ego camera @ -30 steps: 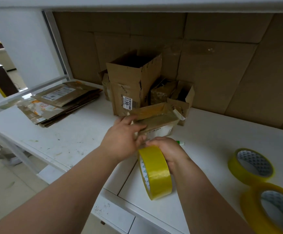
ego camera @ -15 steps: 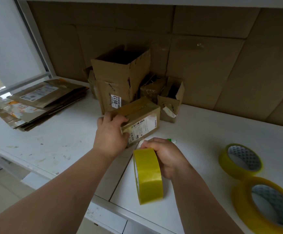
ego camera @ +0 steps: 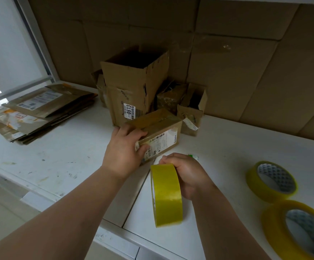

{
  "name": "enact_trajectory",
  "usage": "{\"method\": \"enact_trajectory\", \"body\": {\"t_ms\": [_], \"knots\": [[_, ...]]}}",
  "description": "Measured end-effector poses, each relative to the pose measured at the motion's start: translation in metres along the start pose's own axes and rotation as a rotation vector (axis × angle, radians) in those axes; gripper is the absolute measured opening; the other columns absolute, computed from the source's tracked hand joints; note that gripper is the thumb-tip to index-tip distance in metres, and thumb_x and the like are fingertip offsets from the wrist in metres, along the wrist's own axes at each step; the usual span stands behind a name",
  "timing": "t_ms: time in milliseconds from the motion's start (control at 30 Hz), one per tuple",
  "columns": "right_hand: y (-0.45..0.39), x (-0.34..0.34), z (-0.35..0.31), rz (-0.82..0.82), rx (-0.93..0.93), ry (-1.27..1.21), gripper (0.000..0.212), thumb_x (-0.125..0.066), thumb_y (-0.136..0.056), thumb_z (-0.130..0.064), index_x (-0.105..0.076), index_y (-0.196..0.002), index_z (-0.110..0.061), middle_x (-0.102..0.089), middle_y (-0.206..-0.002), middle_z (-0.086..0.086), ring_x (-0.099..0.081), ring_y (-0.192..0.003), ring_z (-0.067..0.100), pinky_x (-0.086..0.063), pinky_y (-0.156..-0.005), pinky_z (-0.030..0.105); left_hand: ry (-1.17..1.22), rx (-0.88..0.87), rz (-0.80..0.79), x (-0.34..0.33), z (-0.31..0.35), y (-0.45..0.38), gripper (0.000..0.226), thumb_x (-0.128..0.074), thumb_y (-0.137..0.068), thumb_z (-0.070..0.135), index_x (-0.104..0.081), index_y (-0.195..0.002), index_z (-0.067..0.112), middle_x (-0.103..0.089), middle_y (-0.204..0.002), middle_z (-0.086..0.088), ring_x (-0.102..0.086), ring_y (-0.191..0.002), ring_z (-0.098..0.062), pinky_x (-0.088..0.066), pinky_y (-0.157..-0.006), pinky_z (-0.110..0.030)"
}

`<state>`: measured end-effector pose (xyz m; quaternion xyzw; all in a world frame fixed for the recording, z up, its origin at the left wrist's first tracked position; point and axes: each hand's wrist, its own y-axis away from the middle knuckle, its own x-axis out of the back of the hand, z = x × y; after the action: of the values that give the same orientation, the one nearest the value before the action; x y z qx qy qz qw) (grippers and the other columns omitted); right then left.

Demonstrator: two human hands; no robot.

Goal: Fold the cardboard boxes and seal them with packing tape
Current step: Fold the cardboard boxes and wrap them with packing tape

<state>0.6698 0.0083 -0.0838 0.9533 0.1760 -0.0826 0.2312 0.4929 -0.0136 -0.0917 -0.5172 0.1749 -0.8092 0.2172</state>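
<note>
1. The right hand (ego camera: pixel 187 175) has its grip wrapped round a roll of yellow packing tape (ego camera: pixel 166 195), held on edge at the near middle of the table (ego camera: pixel 62 158). Whether a strip is already drawn off cannot be told.
2. The left hand (ego camera: pixel 122 152) clamps the near-left end of a small closed cardboard box (ego camera: pixel 158 131), fingers over the top and thumb on the labelled near face.
3. The box lies just beyond and slightly left of the roll, its long axis running from near left to far right, so the tape likely has to travel away along that line. The left hand is nearer the box.
4. The box is dull brown board, its top glossy with tape; the roll is smooth and translucent.
5. Farther out: an open tall box (ego camera: pixel 133 87), small open boxes (ego camera: pixel 191 113), flattened cartons (ego camera: pixel 40 111) far left, two spare tape rolls (ego camera: pixel 272 181) right.
</note>
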Motion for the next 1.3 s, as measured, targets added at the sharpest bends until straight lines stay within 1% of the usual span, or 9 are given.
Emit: {"method": "enact_trajectory", "body": {"t_ms": [167,300,500,633,767,900,1033,1200,1300], "knots": [[-0.003,-0.001,-0.001,0.005,-0.004,0.006,0.011,-0.064,-0.086,0.0,-0.066,-0.075,-0.003,-0.063,-0.065,0.011,-0.06,-0.061,0.023,-0.049,-0.067,0.033,0.08,-0.118,-0.126,0.017,-0.019,0.002,0.048,-0.074,-0.086,0.011,-0.063,-0.133,0.018,-0.057,-0.132,-0.011,-0.051,-0.118,-0.037,-0.043,-0.1,-0.043],[-0.001,-0.006,-0.004,-0.008,0.002,-0.002,0.008,-0.063,-0.086,0.003,-0.065,-0.079,0.0,-0.067,-0.066,0.011,-0.063,-0.056,0.02,-0.051,-0.057,0.027,0.053,-0.208,-0.152,0.025,-0.024,-0.004,0.049,-0.077,-0.083,0.007,-0.065,-0.13,0.014,-0.062,-0.124,-0.014,-0.057,-0.109,-0.039,-0.049,-0.092,-0.048],[0.009,-0.015,-0.008,-0.069,0.031,-0.029,0.004,-0.065,-0.081,0.003,-0.066,-0.085,0.004,-0.069,-0.07,0.013,-0.066,-0.054,0.019,-0.051,-0.049,0.022,0.017,-0.254,-0.174,0.034,-0.021,-0.014,0.044,-0.083,-0.078,0.014,-0.072,-0.12,0.011,-0.07,-0.11,-0.012,-0.066,-0.099,-0.032,-0.054,-0.084,-0.037],[0.01,-0.013,-0.008,-0.055,0.011,-0.047,0.003,-0.064,-0.083,0.002,-0.064,-0.086,0.002,-0.07,-0.069,0.011,-0.066,-0.055,0.018,-0.052,-0.05,0.024,0.107,-0.235,-0.315,0.04,-0.025,-0.028,0.043,-0.074,-0.085,0.009,-0.067,-0.127,0.013,-0.062,-0.117,-0.005,-0.054,-0.102,-0.014,-0.037,-0.086,-0.017],[0.008,-0.012,-0.007,-0.008,-0.011,-0.051,0.001,-0.064,-0.086,-0.001,-0.065,-0.085,0.0,-0.07,-0.074,0.013,-0.067,-0.057,0.02,-0.052,-0.051,0.025,0.088,-0.282,-0.311,0.042,-0.024,-0.027,0.04,-0.069,-0.089,0.006,-0.065,-0.128,0.011,-0.064,-0.114,-0.01,-0.059,-0.102,-0.021,-0.045,-0.085,-0.025],[0.005,-0.01,-0.006,0.03,-0.02,-0.034,0.006,-0.065,-0.088,-0.004,-0.066,-0.083,-0.003,-0.07,-0.066,0.009,-0.067,-0.054,0.017,-0.051,-0.047,0.023,0.104,-0.283,-0.263,0.039,-0.024,-0.023,0.038,-0.066,-0.092,0.006,-0.064,-0.129,0.013,-0.065,-0.11,-0.008,-0.061,-0.098,-0.021,-0.045,-0.081,-0.022],[0.003,-0.006,-0.002,0.072,-0.018,-0.034,0.013,-0.067,-0.088,-0.006,-0.068,-0.075,-0.007,-0.069,-0.071,0.011,-0.066,-0.068,0.024,-0.055,-0.066,0.032,0.13,-0.306,-0.24,0.038,-0.026,-0.02,0.035,-0.067,-0.09,0.002,-0.068,-0.124,0.012,-0.065,-0.107,-0.001,-0.062,-0.094,-0.017,-0.038,-0.081,-0.006],[0.006,-0.004,0.0,0.062,-0.021,-0.065,0.017,-0.065,-0.089,-0.007,-0.068,-0.072,-0.007,-0.069,-0.077,0.016,-0.065,-0.069,0.026,-0.054,-0.071,0.036,-0.081,-0.307,-0.169,0.035,-0.028,-0.014,0.041,-0.074,-0.086,0.014,-0.067,-0.127,0.018,-0.069,-0.119,-0.005,-0.062,-0.101,-0.034,-0.048,-0.084,-0.036],[0.008,-0.004,0.001,0.071,-0.016,-0.083,0.021,-0.066,-0.089,-0.007,-0.07,-0.068,-0.007,-0.069,-0.077,0.016,-0.066,-0.066,0.025,-0.055,-0.067,0.034,-0.344,-0.255,-0.155,0.024,-0.02,0.002,0.065,-0.066,-0.088,0.036,-0.045,-0.148,0.021,-0.057,-0.14,-0.003,-0.052,-0.113,-0.037,-0.042,-0.09,-0.049]]}}
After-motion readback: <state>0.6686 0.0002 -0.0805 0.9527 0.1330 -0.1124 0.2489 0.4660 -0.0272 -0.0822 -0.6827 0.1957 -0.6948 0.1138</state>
